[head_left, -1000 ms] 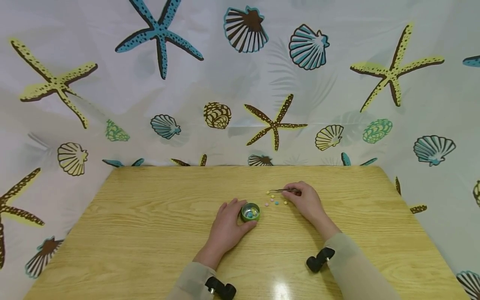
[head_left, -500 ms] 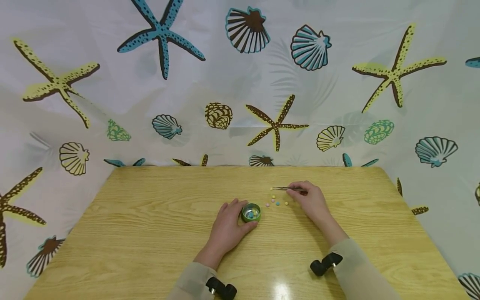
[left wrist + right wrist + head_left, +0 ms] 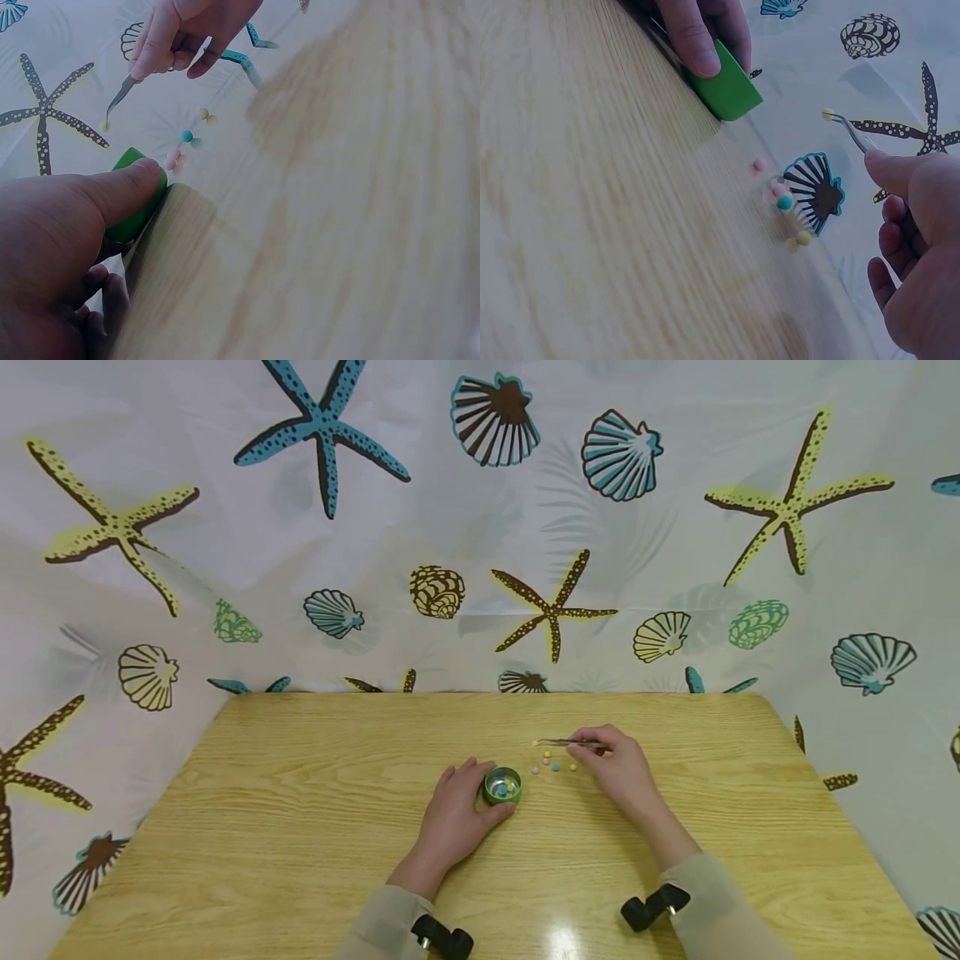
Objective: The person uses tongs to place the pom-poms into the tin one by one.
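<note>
In the head view my left hand [image 3: 453, 814] curls round a small green round tin [image 3: 502, 786], thumb on the near side and fingers on the far side. Blue and yellow beads [image 3: 504, 788] lie inside the tin. My right hand [image 3: 617, 768] pinches metal tweezers [image 3: 564, 742] with a bent tip that points left. A yellow bead [image 3: 827, 114] sits at the tweezer tips in the right wrist view. Loose on the table between the hands are a blue bead [image 3: 555, 767], pink beads [image 3: 535, 770] and yellow beads [image 3: 573, 767].
The wooden table [image 3: 300, 827] extends to both sides of the hands. A white cloth [image 3: 360, 543] printed with starfish and shells stands behind the table and along both sides. Black wrist cameras [image 3: 442, 937] are strapped over both sleeves.
Half a second ago the tweezers with the yellow bead were slightly farther back and right; they have come left and toward the person. The left hand and tin stay put.
</note>
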Demonstrator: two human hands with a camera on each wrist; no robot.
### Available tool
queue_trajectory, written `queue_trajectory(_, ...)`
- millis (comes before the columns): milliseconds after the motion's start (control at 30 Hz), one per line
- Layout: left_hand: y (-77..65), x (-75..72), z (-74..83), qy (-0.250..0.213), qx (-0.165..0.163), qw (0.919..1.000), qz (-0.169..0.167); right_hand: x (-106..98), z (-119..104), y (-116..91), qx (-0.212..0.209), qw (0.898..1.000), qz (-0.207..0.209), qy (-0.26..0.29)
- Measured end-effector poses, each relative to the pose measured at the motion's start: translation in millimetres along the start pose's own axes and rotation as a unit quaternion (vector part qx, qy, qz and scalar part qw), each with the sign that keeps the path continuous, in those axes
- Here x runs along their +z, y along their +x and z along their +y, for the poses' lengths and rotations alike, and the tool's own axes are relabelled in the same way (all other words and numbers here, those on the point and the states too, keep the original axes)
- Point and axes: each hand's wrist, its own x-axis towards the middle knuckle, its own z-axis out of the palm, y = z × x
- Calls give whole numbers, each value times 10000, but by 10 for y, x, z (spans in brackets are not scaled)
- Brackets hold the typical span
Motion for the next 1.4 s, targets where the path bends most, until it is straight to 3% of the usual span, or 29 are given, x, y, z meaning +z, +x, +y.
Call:
queue_trajectory(600, -10, 25, -21, -11, -65, 10000, -50, 119, -195, -242, -492, 9983, -229, -222)
queue_trajectory(1400, 23, 13, -18, -19, -33, 10000, -33, 260, -183, -285, -490, 9965, -300, -613)
